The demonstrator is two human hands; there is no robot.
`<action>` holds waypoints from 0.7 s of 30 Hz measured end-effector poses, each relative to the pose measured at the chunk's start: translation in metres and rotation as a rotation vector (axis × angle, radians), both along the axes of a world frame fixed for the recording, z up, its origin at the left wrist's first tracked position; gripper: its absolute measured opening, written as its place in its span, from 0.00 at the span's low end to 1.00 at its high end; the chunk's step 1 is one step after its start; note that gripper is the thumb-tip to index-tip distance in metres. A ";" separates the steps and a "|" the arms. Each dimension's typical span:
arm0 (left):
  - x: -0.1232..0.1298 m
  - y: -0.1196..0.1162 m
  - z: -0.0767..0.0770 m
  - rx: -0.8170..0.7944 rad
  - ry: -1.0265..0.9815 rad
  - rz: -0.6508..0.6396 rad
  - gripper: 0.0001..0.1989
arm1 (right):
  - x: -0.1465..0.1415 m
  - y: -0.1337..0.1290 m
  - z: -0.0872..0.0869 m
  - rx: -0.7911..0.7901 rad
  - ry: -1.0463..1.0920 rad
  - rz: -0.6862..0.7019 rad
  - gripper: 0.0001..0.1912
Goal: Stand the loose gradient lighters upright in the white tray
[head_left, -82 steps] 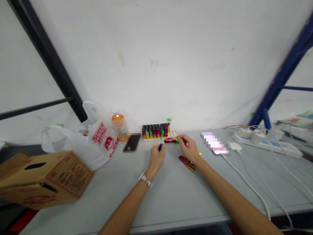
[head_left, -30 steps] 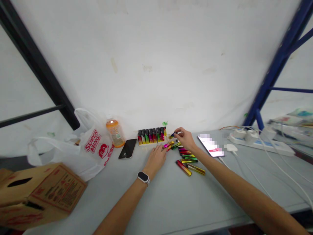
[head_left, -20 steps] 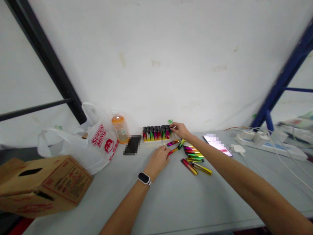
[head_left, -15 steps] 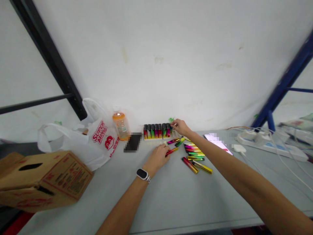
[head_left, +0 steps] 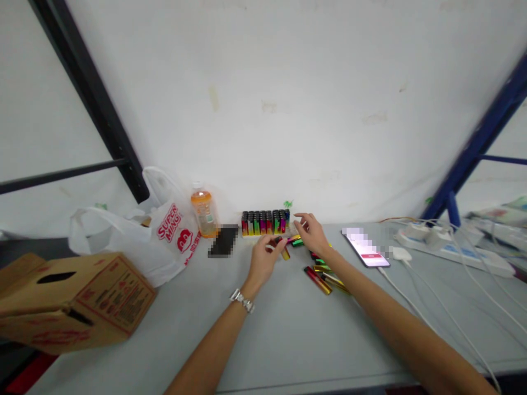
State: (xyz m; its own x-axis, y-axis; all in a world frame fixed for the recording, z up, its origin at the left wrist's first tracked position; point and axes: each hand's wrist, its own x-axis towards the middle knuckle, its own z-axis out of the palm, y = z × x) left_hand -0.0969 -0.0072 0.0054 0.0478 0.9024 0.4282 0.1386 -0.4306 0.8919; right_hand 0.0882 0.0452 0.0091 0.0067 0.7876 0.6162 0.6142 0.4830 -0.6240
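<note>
Rows of colourful lighters (head_left: 263, 223) with black tops stand upright in a white tray (head_left: 249, 236) against the wall. My left hand (head_left: 263, 257) pinches a red and yellow lighter (head_left: 285, 253) just in front of the tray. At the tray's right end is my right hand (head_left: 312, 233), its fingers apart and nothing visible between them. Beneath and beside it lie loose lighters, among them a green one (head_left: 297, 241). Closer to me a red and gold lighter (head_left: 317, 280) rests on the table, partly beside a yellow one (head_left: 336, 282).
On the left are a cardboard box (head_left: 111, 296), a white plastic bag (head_left: 164, 258), an orange drink bottle (head_left: 203, 211) and a dark pixelated object (head_left: 223, 240). To the right lie a lit phone (head_left: 365, 249), a white charger (head_left: 401, 253), cables and a power strip (head_left: 473, 255).
My right hand has drawn back from the tray towards me, fingers spread. My left hand has lifted and turned the red and yellow lighter it was touching on the table.
</note>
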 end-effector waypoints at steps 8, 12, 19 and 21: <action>0.027 -0.016 -0.001 -0.100 -0.299 -0.179 0.22 | -0.014 -0.053 0.000 -0.055 0.350 0.026 0.18; 0.029 -0.022 0.004 -0.194 -0.310 -0.187 0.26 | -0.014 -0.058 -0.003 -0.070 0.339 0.047 0.19; 0.029 -0.021 0.010 -0.353 -0.292 -0.017 0.29 | -0.018 -0.060 -0.003 -0.094 0.326 0.077 0.21; 0.030 -0.020 0.010 -0.374 -0.307 0.012 0.25 | -0.018 -0.060 -0.004 -0.096 0.326 0.081 0.20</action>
State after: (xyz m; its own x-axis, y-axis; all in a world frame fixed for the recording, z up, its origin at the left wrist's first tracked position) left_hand -0.0669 -0.0270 0.0151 -0.0415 0.9969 0.0669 -0.1521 -0.0725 0.9857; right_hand 0.0703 -0.0146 0.0051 0.1262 0.8478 0.5151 0.3377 0.4515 -0.8259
